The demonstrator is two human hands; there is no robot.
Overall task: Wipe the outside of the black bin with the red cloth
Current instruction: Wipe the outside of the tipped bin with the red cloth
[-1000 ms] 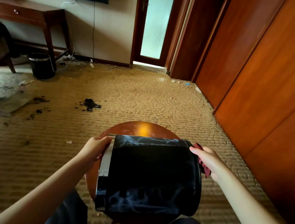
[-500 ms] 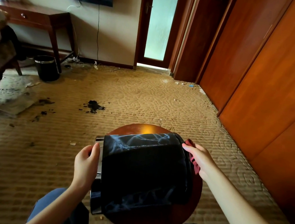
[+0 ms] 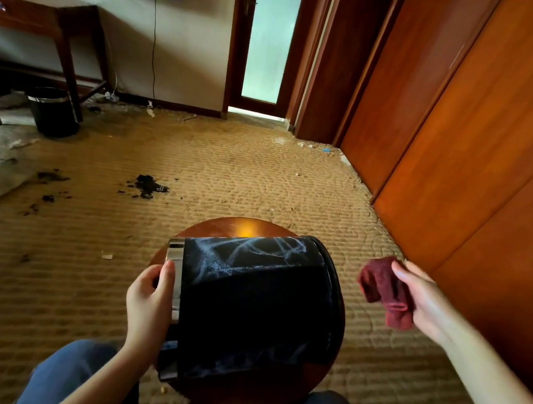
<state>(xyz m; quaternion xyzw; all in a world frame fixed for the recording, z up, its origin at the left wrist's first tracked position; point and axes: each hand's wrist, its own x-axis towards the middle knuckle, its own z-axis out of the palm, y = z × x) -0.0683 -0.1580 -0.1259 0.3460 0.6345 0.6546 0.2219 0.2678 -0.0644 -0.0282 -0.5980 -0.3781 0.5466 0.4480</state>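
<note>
The black bin [image 3: 256, 307] lies on its side on a round wooden stool [image 3: 242, 229], its chrome rim to the left and its base to the right. Pale dusty streaks mark its upper side. My left hand [image 3: 149, 301] grips the chrome rim. My right hand [image 3: 420, 299] holds the bunched red cloth [image 3: 384, 290] in the air to the right of the bin, clear of its base.
A second black bin [image 3: 54, 113] stands on the carpet by a wooden desk [image 3: 44, 15] at the far left. Dark debris [image 3: 147, 185] lies on the carpet ahead. Wooden wardrobe doors [image 3: 466, 125] run along the right. My knees flank the stool.
My right hand has pulled away from the bin's base to the right, taking the red cloth with it. My left hand has slid down along the rim. The bin has turned slightly.
</note>
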